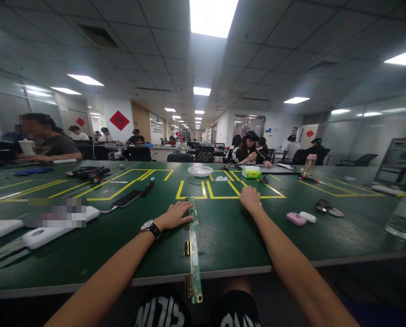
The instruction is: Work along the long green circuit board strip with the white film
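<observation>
A long narrow green circuit board (194, 245) lies on the table, its near end sticking out past the front edge. Gold-coloured flexible strips show along its left side. My left hand (176, 215), with a watch at the wrist, holds the board near its far end, thumb and fingers resting over it. My right hand (250, 199) is closed, fingers curled, over the yellow tape to the right of the board. Whatever is between those fingers, if anything, is hidden. Beyond the hands stands a clear round dish (200, 171), and small pale pieces (221, 178) lie beside it.
On the left are a white power strip (61, 227) and a dark phone (126, 198) on a cable. A pink case (296, 219), a white case (308, 217) and a water bottle (405, 215) stand right. A green-and-white packet (251, 172) lies farther back. Other people sit around.
</observation>
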`<control>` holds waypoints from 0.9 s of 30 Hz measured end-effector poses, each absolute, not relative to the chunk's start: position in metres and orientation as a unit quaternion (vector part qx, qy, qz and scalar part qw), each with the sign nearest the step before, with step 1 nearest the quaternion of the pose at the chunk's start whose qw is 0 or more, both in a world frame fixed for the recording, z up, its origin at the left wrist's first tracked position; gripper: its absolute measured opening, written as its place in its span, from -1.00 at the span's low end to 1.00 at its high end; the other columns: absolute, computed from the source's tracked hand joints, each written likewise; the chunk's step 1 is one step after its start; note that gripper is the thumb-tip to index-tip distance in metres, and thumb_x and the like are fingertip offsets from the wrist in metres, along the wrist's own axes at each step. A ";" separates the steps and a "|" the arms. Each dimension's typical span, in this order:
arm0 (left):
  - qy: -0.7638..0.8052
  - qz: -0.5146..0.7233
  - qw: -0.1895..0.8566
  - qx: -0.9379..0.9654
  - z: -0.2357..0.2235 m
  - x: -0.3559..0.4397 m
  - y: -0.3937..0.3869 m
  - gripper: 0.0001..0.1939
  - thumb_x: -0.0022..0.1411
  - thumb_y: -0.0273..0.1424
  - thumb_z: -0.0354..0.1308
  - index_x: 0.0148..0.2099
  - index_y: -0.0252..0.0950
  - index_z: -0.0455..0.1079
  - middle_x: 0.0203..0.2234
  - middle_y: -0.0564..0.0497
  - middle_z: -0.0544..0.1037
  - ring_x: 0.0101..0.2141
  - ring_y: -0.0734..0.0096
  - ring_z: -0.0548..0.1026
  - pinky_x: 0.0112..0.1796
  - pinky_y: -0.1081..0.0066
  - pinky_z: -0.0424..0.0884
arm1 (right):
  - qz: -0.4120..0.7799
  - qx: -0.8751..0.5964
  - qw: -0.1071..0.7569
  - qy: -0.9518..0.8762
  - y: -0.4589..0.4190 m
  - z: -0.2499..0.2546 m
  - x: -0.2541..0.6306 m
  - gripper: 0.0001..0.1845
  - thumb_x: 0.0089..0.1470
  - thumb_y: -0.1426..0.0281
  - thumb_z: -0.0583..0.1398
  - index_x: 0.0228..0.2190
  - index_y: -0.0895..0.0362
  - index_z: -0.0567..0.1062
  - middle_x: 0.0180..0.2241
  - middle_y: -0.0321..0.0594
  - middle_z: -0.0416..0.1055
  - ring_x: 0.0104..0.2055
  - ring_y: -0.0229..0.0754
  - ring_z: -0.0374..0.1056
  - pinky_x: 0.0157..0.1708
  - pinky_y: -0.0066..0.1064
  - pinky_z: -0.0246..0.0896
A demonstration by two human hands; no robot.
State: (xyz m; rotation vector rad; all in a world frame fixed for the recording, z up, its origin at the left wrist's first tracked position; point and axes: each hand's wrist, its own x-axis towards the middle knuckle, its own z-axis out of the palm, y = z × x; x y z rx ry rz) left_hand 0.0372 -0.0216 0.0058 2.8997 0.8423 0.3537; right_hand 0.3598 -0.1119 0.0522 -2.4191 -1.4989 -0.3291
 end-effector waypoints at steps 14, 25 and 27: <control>0.307 0.093 0.031 0.947 0.006 0.037 -0.022 -0.45 0.31 0.02 -0.12 0.24 -0.11 0.13 0.20 -0.07 0.18 0.13 0.01 0.10 -0.03 0.07 0.11 | 0.015 -0.574 0.143 -0.806 -0.094 0.032 0.289 -0.70 0.04 0.49 0.10 -0.22 0.09 0.56 -0.20 -0.24 0.50 -0.16 -0.25 0.37 -0.12 -0.53 0.17; 0.315 0.087 0.032 0.945 0.007 0.038 -0.022 -0.44 0.31 0.01 -0.13 0.26 -0.10 0.10 0.20 -0.06 0.18 0.13 0.02 0.10 -0.04 0.10 0.12 | -0.005 -0.420 0.205 -0.884 -0.093 0.019 0.268 -0.71 0.03 0.56 0.07 -0.29 0.17 0.55 -0.24 -0.16 0.48 -0.16 -0.20 0.36 -0.07 -0.40 0.19; 0.315 0.085 0.032 0.945 0.006 0.038 -0.021 -0.43 0.31 0.02 -0.14 0.26 -0.10 0.10 0.20 -0.06 0.17 0.13 0.02 0.09 -0.04 0.09 0.11 | -0.008 -0.420 0.203 -0.884 -0.093 0.019 0.267 -0.71 0.03 0.57 0.07 -0.28 0.17 0.55 -0.23 -0.15 0.48 -0.14 -0.19 0.36 -0.06 -0.39 0.19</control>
